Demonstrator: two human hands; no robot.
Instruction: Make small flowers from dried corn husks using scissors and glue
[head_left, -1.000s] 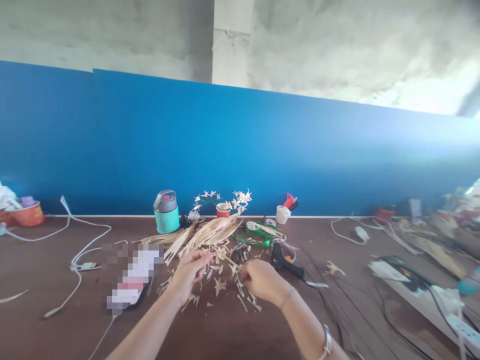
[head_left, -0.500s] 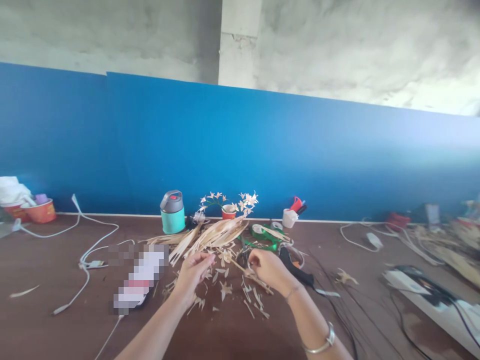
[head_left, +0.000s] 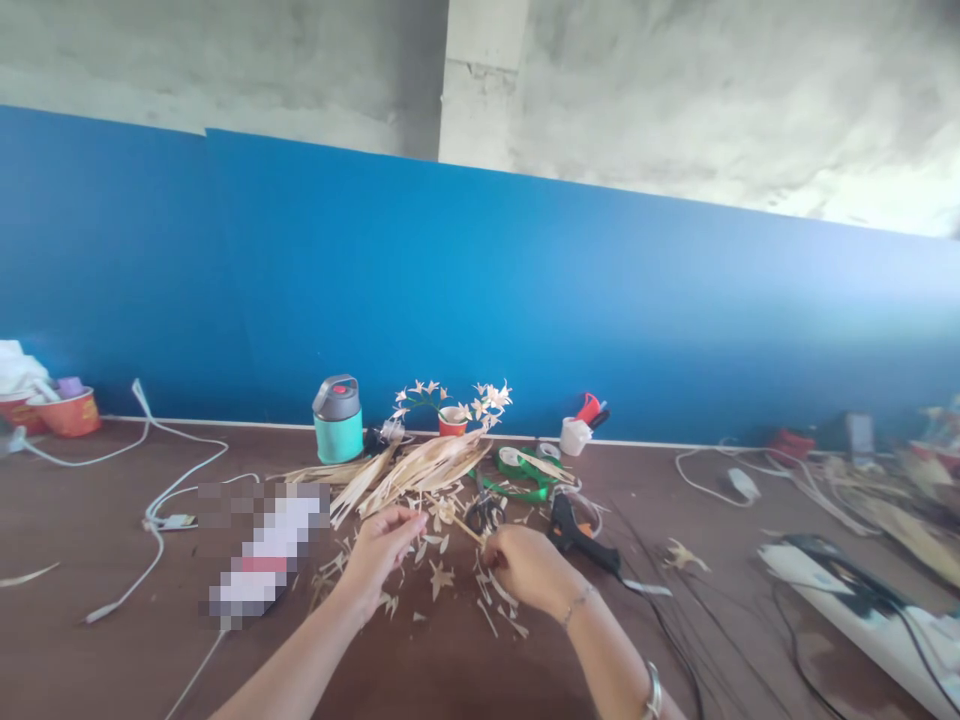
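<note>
My left hand (head_left: 384, 552) is raised over the table's middle, thumb and fingertips pinched together. Whatever sits in that pinch is too small to make out. My right hand (head_left: 534, 568) is closed at a thin tan stick (head_left: 466, 529); the stick's near end is hidden behind the fingers. Between the hands lie small pale petal-shaped pieces and a star-shaped flower (head_left: 440, 578). Just beyond the right hand rest scissors (head_left: 486, 512), partly covered. A bundle of dried husk strips (head_left: 427, 470) lies past both hands.
Pale flowers on stems stand at a red cup (head_left: 453, 424). Around are a teal flask (head_left: 338, 430), green tape (head_left: 525, 490), a black glue gun (head_left: 581, 535), a white cup with pens (head_left: 576, 437), a blurred-out phone-like item (head_left: 270, 555), cables and a power strip (head_left: 862, 610).
My right hand has come down and slightly left, onto the thin stick. The left hand keeps its pinch with little movement. The whole view has shifted slightly.
</note>
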